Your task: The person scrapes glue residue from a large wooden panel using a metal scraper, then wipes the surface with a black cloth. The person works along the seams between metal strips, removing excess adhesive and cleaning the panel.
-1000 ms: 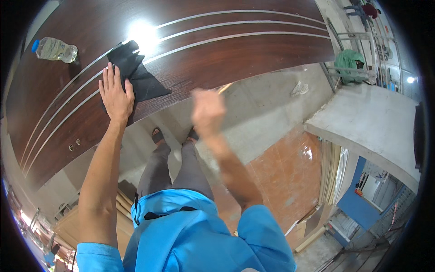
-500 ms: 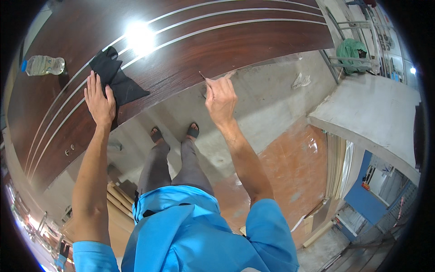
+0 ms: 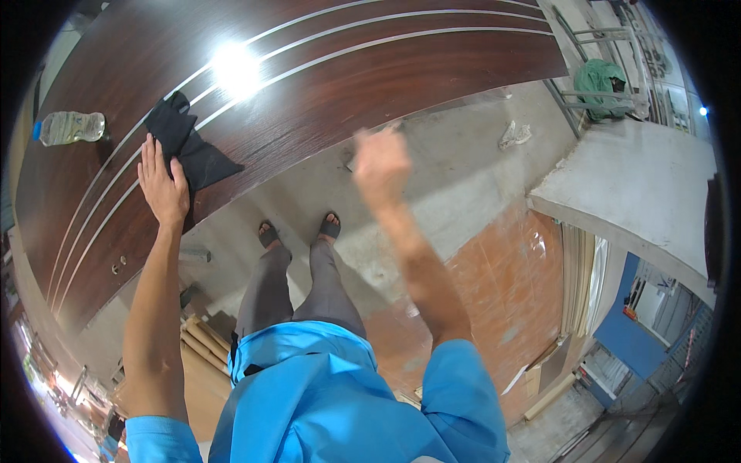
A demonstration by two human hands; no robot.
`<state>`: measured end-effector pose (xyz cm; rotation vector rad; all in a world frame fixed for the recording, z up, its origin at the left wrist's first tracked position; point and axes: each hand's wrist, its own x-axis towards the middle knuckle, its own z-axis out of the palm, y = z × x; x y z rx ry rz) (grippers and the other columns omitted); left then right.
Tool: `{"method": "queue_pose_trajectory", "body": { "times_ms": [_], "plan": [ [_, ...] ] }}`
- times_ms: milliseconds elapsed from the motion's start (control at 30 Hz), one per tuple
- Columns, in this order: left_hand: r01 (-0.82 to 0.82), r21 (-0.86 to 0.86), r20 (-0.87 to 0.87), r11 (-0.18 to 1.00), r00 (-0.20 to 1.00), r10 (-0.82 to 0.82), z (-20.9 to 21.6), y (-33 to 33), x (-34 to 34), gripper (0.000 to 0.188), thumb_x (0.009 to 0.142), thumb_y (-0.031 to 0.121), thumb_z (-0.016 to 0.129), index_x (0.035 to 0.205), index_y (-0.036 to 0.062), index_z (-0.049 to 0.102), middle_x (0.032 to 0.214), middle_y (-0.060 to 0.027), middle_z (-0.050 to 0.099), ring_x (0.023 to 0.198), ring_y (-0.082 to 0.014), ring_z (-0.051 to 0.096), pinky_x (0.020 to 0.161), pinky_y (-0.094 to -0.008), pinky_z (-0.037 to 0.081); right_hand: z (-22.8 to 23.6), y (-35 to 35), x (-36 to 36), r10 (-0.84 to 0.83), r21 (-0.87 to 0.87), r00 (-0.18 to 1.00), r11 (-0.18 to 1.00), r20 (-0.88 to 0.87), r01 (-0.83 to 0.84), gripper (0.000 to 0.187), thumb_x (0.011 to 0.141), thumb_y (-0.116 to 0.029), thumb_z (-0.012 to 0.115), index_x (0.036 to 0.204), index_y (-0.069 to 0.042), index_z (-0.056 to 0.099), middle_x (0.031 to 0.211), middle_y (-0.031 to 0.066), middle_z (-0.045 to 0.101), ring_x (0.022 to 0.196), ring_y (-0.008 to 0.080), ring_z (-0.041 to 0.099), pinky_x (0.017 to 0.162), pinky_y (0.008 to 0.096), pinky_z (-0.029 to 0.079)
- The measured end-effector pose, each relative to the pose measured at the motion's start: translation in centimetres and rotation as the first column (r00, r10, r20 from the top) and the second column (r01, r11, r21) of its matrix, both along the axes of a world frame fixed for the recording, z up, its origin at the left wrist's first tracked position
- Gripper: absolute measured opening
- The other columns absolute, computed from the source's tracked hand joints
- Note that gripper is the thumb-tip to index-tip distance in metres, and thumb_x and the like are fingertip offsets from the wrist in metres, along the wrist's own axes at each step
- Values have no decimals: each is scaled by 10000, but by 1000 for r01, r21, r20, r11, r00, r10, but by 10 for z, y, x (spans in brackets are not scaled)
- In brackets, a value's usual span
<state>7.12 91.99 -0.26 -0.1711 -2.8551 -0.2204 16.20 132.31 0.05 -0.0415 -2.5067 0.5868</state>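
A large dark brown wood-grain panel with pale inlaid strips lies before me. My left hand rests flat on it, fingers stretched, against a crumpled black cloth. By the panel's near edge, my right hand is closed and smeared by motion. Whatever its fingers hold is hidden by the blur; half a second ago a thin, dark, stick-like tip poked out of them. A clear bottle with a blue cap lies on its side at the panel's left.
Two small holes mark the panel's lower left. At right stands a pale grey slab-topped bench, with a metal frame and green cloth beyond. Brown sheeting and a crumpled white scrap lie on the floor.
My right hand has shifted slightly right and down in a quick motion, and the thin tip no longer shows. My left hand stays flat by the cloth; the whole view has shifted a little.
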Motion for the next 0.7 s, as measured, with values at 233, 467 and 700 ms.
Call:
{"method": "queue_pose_trajectory", "body": {
  "times_ms": [233,467,700],
  "plan": [
    [9,13,-15,1000,1000,-9,-4,-3,2,554,1049,241,494,1567,48,457,1701,-69,361,1580,-267,306,1290,-473,215,-11,146,-50,-310,184,944,927,-115,327,107,904,-69,651,983,-70,723,886,116,620,855,332,603,730,466,477],
    [-6,-1,-10,1000,1000,6,-1,-1,1,564,1042,250,500,1566,47,459,1700,-75,362,1577,-268,311,1290,-474,215,21,-34,4,94,9,995,995,-19,-94,46,921,-52,666,932,-56,711,833,106,591,826,293,594,684,433,496],
    [-25,5,4,1000,1000,25,-1,-1,2,566,1033,269,502,1551,42,480,1696,-86,369,1577,-266,309,1291,-463,212,19,-9,-16,-245,52,969,969,43,242,112,925,-60,668,1006,-2,717,835,118,580,808,305,581,672,455,475]
  ]
}}
